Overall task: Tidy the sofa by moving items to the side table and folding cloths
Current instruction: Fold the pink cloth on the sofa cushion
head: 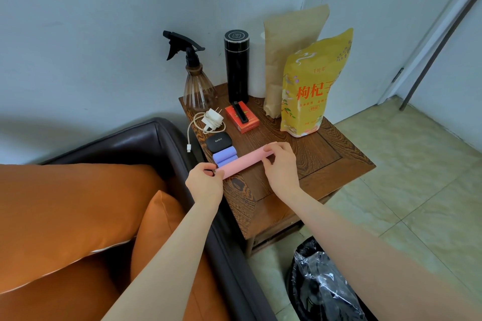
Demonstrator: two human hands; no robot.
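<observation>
Nearest to the camera, beside the front leg of the side table (300,164), stands a bin lined with a black plastic bag (323,286); what is inside it cannot be seen. On the sofa (161,138) lie orange cushions (73,206).

Both hands reach over the front edge of the table. The left hand (204,181) pinches one end of a pink cloth (243,161), rolled or folded into a long narrow strip, at the front left corner. The right hand (280,164) pinches the other end, with the fingers curled over it, more toward the middle of the surface. The strip lies on the wood or just above it; I cannot tell which.

I judge that the step in hand is placing the folded pink cloth on the table. The next move calls for laying it flat and letting go of both ends together, so that it does not unroll, and keeping it away from the purple rolled cloth (224,156) that touches it behind.

Behind the purple cloth, along the left edge, come a black earbud case (217,141) and a white charger (212,120) with its cable hanging over the edge. A red box (242,120) lies in the middle. At the back edge stand a spray bottle (195,81), seemingly empty, a black flask (236,65), a sealed brown paper bag (289,60) and a yellow pouch (313,86).
</observation>
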